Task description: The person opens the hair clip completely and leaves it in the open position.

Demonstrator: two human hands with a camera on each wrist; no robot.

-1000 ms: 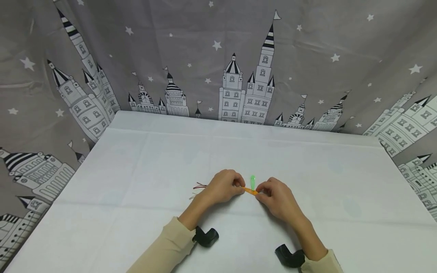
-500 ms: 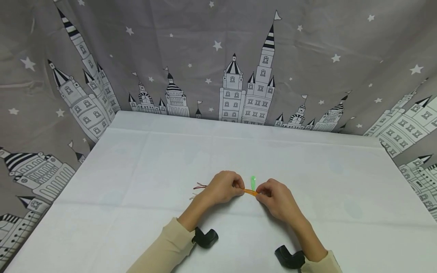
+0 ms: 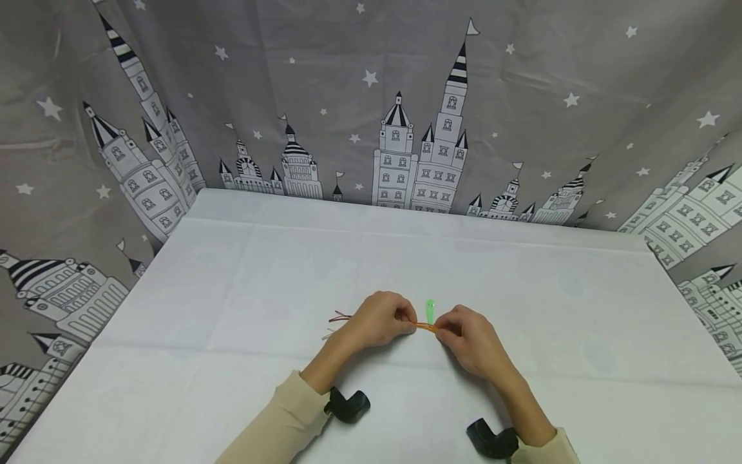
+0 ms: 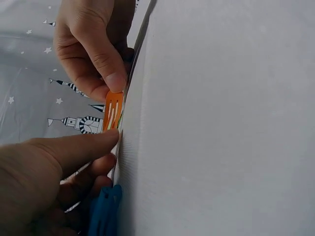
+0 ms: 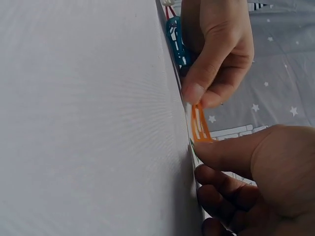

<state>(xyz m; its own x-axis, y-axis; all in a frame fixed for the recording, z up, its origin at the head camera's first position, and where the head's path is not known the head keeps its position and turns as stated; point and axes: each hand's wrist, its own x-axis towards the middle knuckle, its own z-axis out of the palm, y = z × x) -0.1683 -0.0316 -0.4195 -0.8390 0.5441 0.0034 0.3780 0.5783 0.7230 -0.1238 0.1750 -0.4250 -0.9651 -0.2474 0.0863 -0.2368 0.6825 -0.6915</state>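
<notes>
An orange snap hair clip is stretched between my two hands above the white table. My left hand pinches its left end, and my right hand pinches its right end. Long slots show along the orange clip's body in both wrist views. Just behind it lies a green hair clip, its near end close to the right fingertips. Partly covered by my left hand, a blue clip shows in the left wrist view. Thin red prongs stick out to the left of that hand.
The white cloth-covered table spreads around both hands. Behind it hangs a grey curtain with printed castles and stars. Black wrist mounts sit near both sleeves.
Both hands keep their pinch on the orange hair clip and barely shift. The clip has turned slightly, so a gap along its length shows more. The green clip stays where it was.
</notes>
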